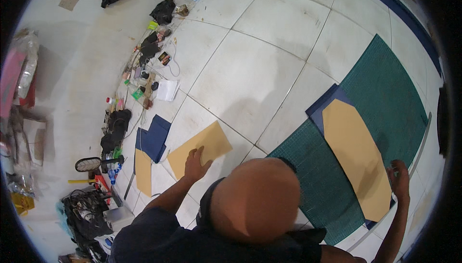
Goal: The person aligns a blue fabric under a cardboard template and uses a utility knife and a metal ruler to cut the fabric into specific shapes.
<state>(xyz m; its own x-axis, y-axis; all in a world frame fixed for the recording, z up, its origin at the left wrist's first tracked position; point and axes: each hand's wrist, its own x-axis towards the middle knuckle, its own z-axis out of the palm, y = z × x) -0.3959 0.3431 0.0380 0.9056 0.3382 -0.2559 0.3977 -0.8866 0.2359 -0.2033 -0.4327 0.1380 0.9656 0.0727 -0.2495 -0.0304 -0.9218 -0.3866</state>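
A tan rectangular sheet (pixel 217 140) lies on the floor tiles to the left. My left hand (pixel 195 165) rests on it with the fingers spread. On the right, a long tan panel with cut-off corners (pixel 353 152) lies over a dark blue sheet (pixel 318 108), both on a green cutting mat (pixel 385 82). Beside the panel's right edge is my right hand (pixel 399 181), its fingers curled; what they hold, if anything, is too small to make out. A long, thin grey strip, like a straightedge (pixel 423 140), runs along the mat's right side.
Folded dark blue pieces (pixel 154 138) and a narrow tan piece (pixel 143 176) lie at far left. Small items, white papers (pixel 167 90) and black bags (pixel 163 10) line the wall. A racket-shaped swatter (pixel 88 164) stands near a dark heap of cables (pixel 84 210).
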